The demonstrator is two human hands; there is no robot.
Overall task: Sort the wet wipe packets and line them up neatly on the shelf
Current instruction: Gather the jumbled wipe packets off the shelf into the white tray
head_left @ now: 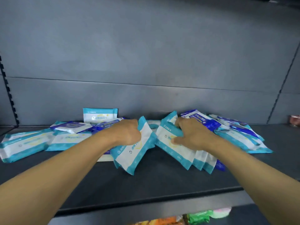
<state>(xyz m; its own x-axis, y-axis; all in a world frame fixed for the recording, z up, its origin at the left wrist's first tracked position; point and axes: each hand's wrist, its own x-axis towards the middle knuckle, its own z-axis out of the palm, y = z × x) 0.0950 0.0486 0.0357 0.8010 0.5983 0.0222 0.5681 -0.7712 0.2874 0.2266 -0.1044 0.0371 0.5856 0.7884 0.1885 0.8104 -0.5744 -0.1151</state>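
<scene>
The wet wipe packets are lying scattered across the middle of a dark grey shelf [155,184], and two bare hands are working among them. The left hand [128,133] is curling its fingers round a teal-and-white packet [134,153], which is tilting with its lower corner hanging towards the shelf's front edge; the fingertips are tucked behind the wrapper and I cannot see them. The right hand [193,135] is gripping a fanned bundle of teal packets [183,155], thumb pressing on the top one and fingers bent over the far edge, so how many it is holding is hard to count. A dark blue packet [203,120] is peeking out just behind that hand, and more blue and teal ones are piling up in a heap on the right [240,135], overlapping so their outlines are blurring together. To the left, several teal packets [24,143] are lying flat in a loose row, the nearest one smeared by motion, with a blue-and-white one [73,127] resting on top further back. One teal packet [100,115] is standing upright against the grey back panel [146,54]. At the far right something reddish [294,120] is being cut off by the picture's edge. Below the shelf, bright green and orange wrappers [199,216] are showing, too blurred to identify.
</scene>
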